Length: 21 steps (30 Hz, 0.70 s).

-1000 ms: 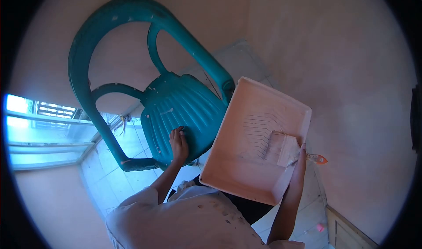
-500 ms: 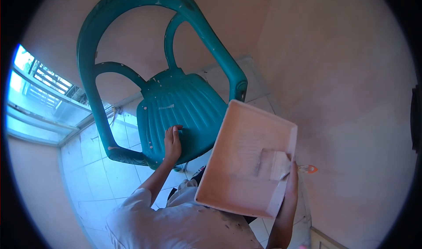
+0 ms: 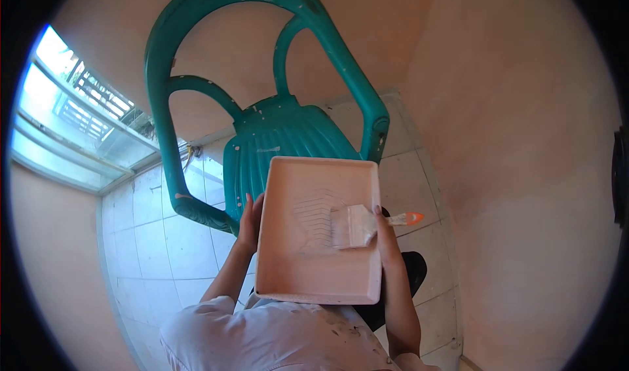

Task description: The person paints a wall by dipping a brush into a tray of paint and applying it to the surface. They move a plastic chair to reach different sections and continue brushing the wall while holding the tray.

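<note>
Left hand point(image 3: 250, 224) has moved from chair point(image 3: 288, 129) to tray point(image 3: 314, 273), fingers point(image 3: 249, 206) extended, grip unclear; right hand point(image 3: 387, 237) clasps opposite edge.

Walls point(image 3: 517, 155): smooth, pinkish-beige, meeting in a corner
Window point(image 3: 62, 119): at left, bright, slatted grille point(image 3: 98, 92) behind glass
Floor point(image 3: 154, 240): pale, square-tiled, scuffed and smudged
Chair point(image 3: 282, 125): green, ridged-seated, flecked with pale spots
Light: cool blue by the window, duller toward the right

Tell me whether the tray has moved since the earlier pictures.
Yes, leftward: the tray now overlaps the chair seat; earlier it was mostly to its right.
</note>
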Each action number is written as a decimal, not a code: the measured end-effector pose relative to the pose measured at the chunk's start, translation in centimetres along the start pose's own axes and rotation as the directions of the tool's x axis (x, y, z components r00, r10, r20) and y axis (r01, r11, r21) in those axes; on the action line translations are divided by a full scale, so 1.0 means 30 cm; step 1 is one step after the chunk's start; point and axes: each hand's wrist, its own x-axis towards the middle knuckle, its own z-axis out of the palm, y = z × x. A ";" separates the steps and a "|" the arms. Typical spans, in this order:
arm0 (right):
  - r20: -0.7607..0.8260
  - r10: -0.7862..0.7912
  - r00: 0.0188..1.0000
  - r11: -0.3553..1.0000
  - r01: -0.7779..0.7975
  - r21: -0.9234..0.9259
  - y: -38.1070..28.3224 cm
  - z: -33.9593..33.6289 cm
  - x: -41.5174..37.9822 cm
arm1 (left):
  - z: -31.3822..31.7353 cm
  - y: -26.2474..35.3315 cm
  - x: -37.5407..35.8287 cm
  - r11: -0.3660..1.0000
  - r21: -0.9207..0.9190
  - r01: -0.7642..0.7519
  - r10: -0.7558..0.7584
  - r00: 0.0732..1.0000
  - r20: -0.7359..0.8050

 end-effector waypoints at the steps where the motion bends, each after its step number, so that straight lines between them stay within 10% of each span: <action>1: 0.017 0.006 1.000 1.000 -0.006 -0.013 -0.001 0.026 0.031 | -0.022 -0.002 -0.041 0.996 -0.037 0.082 -0.082 0.997 0.001; 9: 0.156 -0.235 0.959 0.903 0.275 -0.331 -0.053 0.192 0.230 | -0.172 -0.058 -0.058 0.992 -0.086 0.090 -0.109 0.962 -0.250; 12: 0.342 -0.634 0.694 0.257 0.606 -0.753 -0.141 0.232 0.214 | -0.175 -0.049 -0.028 0.997 -0.071 -0.007 -0.006 0.983 -0.184; 18: 0.348 -0.296 0.890 0.742 0.443 -0.503 -0.216 0.313 0.217 | -0.160 0.001 0.031 0.988 -0.034 -0.148 0.143 0.982 -0.120; 21: 0.326 -0.348 0.879 0.714 0.474 -0.515 -0.201 0.356 0.263 | -0.181 0.005 0.079 0.992 -0.067 -0.107 0.097 0.986 -0.138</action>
